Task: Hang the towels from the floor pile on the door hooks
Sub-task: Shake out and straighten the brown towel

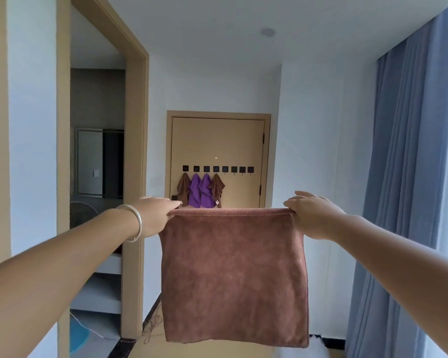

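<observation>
Hallway with white walls, blue curtain (409,177) at right, tan door (217,140) at far end. Row of black hooks (216,169) on door; four leftmost carried hanging towels (201,189), brown, purple, purple, brown. Brown towel (234,275) hung spread flat in foreground, left hand (154,215) pinching top left corner, right hand (312,213) pinching top right corner. Bracelet (135,223) on left wrist.

Blue curtain (409,177) right; open doorway (98,151) left.
</observation>
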The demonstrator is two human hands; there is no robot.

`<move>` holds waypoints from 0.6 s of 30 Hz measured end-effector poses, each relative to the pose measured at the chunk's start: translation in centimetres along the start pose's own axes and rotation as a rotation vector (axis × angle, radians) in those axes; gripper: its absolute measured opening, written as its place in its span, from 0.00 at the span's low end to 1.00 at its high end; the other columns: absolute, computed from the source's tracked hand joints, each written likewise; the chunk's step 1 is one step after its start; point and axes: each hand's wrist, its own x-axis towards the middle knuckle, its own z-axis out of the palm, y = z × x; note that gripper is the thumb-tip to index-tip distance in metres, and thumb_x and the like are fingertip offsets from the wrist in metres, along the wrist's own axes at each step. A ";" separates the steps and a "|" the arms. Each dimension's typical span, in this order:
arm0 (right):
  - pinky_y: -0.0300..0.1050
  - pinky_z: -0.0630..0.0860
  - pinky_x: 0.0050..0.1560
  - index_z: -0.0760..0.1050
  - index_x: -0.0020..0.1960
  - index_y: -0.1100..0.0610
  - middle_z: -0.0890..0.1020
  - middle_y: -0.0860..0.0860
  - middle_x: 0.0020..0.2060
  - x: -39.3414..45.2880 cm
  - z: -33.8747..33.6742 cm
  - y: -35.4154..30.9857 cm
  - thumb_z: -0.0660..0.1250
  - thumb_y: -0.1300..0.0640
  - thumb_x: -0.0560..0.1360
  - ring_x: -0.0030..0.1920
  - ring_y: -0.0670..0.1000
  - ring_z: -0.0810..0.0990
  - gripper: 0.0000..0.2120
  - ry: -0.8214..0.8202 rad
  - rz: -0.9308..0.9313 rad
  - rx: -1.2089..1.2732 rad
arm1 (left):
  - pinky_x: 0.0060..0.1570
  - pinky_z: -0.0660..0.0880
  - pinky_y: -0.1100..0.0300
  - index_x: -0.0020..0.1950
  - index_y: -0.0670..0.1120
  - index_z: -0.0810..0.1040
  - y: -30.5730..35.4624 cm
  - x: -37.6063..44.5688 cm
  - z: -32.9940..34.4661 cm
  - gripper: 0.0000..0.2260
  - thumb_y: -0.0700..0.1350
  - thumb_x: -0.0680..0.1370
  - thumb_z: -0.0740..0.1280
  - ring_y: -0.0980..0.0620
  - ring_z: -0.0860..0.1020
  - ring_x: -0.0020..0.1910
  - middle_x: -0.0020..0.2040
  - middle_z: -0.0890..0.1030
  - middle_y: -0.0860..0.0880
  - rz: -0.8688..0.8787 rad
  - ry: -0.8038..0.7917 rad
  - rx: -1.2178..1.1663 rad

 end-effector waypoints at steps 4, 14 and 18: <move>0.47 0.64 0.67 0.71 0.46 0.49 0.78 0.44 0.54 3.3 2.6 0.7 0.54 0.59 0.79 0.72 0.50 0.63 0.10 -0.020 -0.011 0.023 | 0.49 0.70 0.54 0.46 0.47 0.68 -1.0 3.0 1.8 0.08 0.43 0.83 0.52 0.47 0.75 0.47 0.46 0.77 0.49 -0.019 -0.021 0.028; 0.45 0.67 0.63 0.76 0.50 0.50 0.79 0.45 0.53 13.8 9.5 7.8 0.52 0.58 0.79 0.67 0.49 0.67 0.14 0.068 -0.066 0.089 | 0.45 0.71 0.53 0.40 0.51 0.66 -1.1 14.7 5.8 0.11 0.44 0.82 0.53 0.49 0.72 0.41 0.40 0.75 0.50 -0.061 -0.029 0.016; 0.48 0.66 0.67 0.75 0.51 0.49 0.78 0.46 0.58 18.2 11.9 12.2 0.52 0.60 0.80 0.72 0.50 0.64 0.14 0.103 -0.040 0.107 | 0.44 0.71 0.53 0.40 0.51 0.66 -0.4 21.1 6.8 0.12 0.45 0.82 0.52 0.50 0.72 0.40 0.39 0.74 0.51 -0.052 -0.008 0.008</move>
